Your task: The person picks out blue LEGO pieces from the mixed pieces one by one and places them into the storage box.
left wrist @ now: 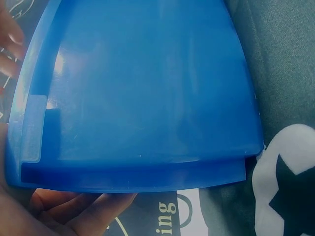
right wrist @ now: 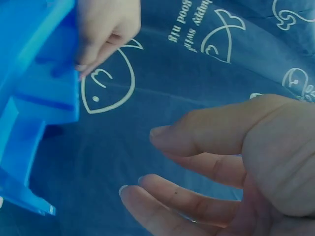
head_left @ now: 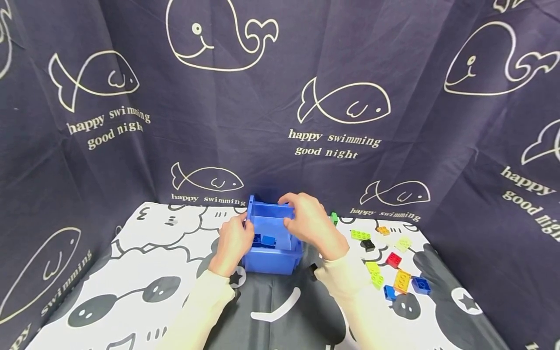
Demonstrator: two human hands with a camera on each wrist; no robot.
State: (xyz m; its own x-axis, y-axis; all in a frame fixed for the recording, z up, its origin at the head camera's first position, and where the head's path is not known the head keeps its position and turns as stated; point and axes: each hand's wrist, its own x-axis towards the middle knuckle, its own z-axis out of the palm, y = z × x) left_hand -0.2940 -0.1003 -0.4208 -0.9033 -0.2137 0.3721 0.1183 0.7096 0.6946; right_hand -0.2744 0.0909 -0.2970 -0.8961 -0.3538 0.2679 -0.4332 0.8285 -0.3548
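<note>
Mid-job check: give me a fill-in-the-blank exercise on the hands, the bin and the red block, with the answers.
1. The bin that the left hand grips is coloured ____.
2. The right hand holds ____.
3. In the head view, the red block lies to the ____ of the bin.

Missing words: blue; nothing; right.

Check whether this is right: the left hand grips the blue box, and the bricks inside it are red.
The colour is wrong: the head view shows blue bricks inside the blue box, which the left hand does grip.
</note>
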